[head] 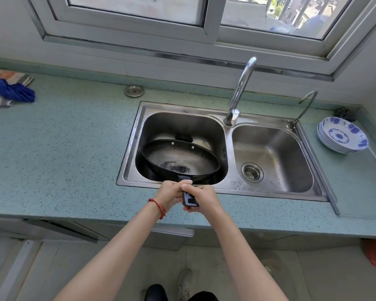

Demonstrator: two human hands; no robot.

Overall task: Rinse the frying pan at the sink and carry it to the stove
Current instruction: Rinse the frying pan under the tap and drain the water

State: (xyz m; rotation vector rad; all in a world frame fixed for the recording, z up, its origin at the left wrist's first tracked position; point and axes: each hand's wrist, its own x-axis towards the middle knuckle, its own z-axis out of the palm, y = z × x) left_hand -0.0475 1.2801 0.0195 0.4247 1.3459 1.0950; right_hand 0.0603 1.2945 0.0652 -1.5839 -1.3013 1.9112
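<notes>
Pan [182, 158] hangs tilted in the sink's [226, 187] left basin, holding dark residue near its handle [190, 199]. Left hand [168, 195] and right hand [202, 197] both wrap that handle, over the counter [63, 148].

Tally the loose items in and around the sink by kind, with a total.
Pan: 1, held by left hand and right hand
Plates: 1 stack, number unclear
Cloths: 1 heap
Sink plug: 1
Scrubber: 1
Total: 5
</notes>
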